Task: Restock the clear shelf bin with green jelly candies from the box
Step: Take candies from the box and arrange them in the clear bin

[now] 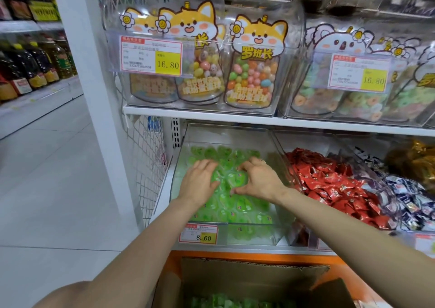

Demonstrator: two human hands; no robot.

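Nearest, below both forearms: open cardboard box (247,274), flaps up, loose green pieces (226,302) visible at its bottom edge. Just beyond the box, under the wrists, a red-and-yellow price tag (199,234) reading 8.60, fixed to the front of the clear shelf bin (226,136). Both hands are inside the bin, on top of the green jelly candies (235,204), which fill it from the front wall to past the fingertips. Left hand (200,182): palm down, fingers straight and slightly spread, lying flat on the pile, gripping nothing. Right hand (259,182): close beside the left, thumbs nearly meeting; fingers bent at the knuckles with tips down among the candies, ring on one finger; cannot tell whether it has hold of a piece. Right of the right hand, a neighbouring bin of red-wrapped sweets (329,180), then blue-and-white wrapped ones (404,199) further right. Left of the left hand, a white wire mesh panel (148,157). Above and beyond the fingertips, a white shelf board (235,116) carrying clear bins of cartoon-fox candy jars (251,72). Far left of the left arm, across the aisle, oil bottles (35,60)
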